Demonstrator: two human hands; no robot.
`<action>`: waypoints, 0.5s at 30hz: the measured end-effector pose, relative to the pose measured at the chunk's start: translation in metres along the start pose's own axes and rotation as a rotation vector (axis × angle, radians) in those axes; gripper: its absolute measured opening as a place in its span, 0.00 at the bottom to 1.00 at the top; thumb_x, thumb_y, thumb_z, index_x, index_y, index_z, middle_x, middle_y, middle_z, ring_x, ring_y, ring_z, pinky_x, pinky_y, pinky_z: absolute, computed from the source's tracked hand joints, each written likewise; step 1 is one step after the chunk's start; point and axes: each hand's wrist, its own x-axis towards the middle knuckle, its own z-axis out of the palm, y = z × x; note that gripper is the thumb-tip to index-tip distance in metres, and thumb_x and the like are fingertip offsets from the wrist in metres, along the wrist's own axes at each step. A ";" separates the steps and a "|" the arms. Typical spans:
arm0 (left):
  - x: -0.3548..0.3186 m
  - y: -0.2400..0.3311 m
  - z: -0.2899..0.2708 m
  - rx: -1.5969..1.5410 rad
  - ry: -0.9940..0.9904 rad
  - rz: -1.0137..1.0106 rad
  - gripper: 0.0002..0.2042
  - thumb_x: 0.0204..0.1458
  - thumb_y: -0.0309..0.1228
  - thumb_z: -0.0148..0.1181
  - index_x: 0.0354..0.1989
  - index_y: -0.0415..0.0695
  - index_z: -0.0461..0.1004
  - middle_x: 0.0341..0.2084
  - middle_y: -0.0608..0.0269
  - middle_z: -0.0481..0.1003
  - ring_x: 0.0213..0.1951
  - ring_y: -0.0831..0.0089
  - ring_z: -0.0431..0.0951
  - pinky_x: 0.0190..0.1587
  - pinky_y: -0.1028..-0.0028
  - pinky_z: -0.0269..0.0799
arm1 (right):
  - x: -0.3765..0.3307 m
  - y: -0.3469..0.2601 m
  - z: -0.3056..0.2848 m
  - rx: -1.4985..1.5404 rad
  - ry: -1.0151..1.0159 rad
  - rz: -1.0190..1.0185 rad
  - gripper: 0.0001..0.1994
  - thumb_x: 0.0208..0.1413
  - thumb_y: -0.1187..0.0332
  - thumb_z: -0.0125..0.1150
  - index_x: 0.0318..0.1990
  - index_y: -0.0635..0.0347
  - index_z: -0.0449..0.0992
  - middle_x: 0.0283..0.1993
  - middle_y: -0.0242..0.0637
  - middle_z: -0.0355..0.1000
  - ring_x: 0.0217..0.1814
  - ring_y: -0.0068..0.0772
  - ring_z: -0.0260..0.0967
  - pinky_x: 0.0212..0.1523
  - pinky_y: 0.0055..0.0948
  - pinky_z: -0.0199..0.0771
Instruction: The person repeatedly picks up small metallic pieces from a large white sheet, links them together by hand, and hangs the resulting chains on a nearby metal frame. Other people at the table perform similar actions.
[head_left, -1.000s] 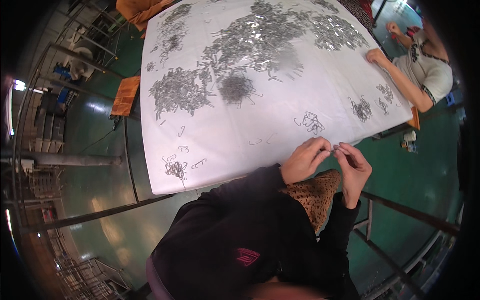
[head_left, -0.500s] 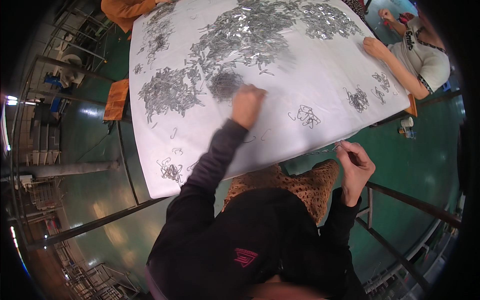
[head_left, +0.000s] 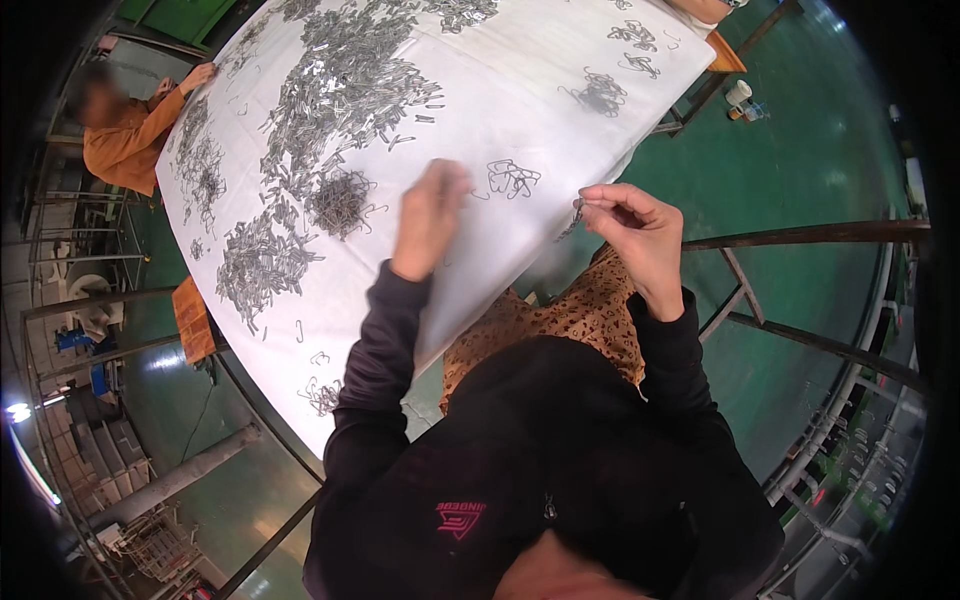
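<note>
My right hand (head_left: 640,235) is just off the table's near edge, thumb and forefinger pinched on a short string of small metal pieces (head_left: 570,222) that hangs down. How the pieces join is too small to tell. Over the white tabletop (head_left: 480,110), my left hand (head_left: 432,220) is smeared by motion, so its fingers and anything in them cannot be made out. It lies between a dark tangled heap of wire hooks (head_left: 340,203) on its left and a small loose group of wire hooks (head_left: 513,179) on its right.
A large spread of flat silvery metal pieces (head_left: 330,75) covers the table's far part, with a smaller heap (head_left: 262,262) nearer left. More wire hooks (head_left: 600,93) lie at the right. A co-worker in orange (head_left: 130,145) sits at the left. A metal frame (head_left: 800,236) stands right of me.
The head view has turned, shifting the table leftward in the picture. My left hand has moved right, away from the dark heap of hooks. My right hand keeps its pinch on the metal string.
</note>
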 end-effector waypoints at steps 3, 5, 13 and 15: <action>-0.010 0.059 0.025 -0.782 -0.283 -0.035 0.05 0.61 0.26 0.49 0.42 0.40 0.67 0.32 0.61 0.75 0.34 0.75 0.75 0.36 0.76 0.69 | -0.001 0.002 0.001 0.016 0.021 0.000 0.09 0.49 0.81 0.62 0.39 0.67 0.80 0.34 0.34 0.78 0.35 0.17 0.73 0.39 0.17 0.72; -0.008 0.082 0.034 -0.825 -0.352 -0.056 0.04 0.61 0.27 0.50 0.42 0.41 0.68 0.33 0.62 0.75 0.36 0.76 0.73 0.40 0.76 0.67 | -0.002 0.003 0.001 0.049 0.038 -0.024 0.09 0.49 0.81 0.62 0.39 0.67 0.80 0.34 0.34 0.78 0.35 0.18 0.73 0.38 0.18 0.72; -0.002 0.099 0.056 -0.660 -0.286 -0.009 0.06 0.59 0.27 0.53 0.40 0.37 0.69 0.36 0.65 0.69 0.36 0.81 0.71 0.37 0.80 0.67 | -0.013 -0.003 -0.005 -0.021 0.087 -0.087 0.09 0.48 0.82 0.62 0.38 0.67 0.80 0.34 0.33 0.77 0.34 0.18 0.72 0.38 0.18 0.72; 0.000 0.103 0.062 -0.652 -0.244 0.027 0.06 0.58 0.26 0.53 0.40 0.37 0.69 0.36 0.65 0.69 0.35 0.81 0.71 0.37 0.80 0.68 | -0.016 -0.007 -0.007 -0.053 0.115 -0.093 0.09 0.49 0.80 0.63 0.38 0.66 0.81 0.34 0.33 0.78 0.35 0.18 0.73 0.38 0.18 0.72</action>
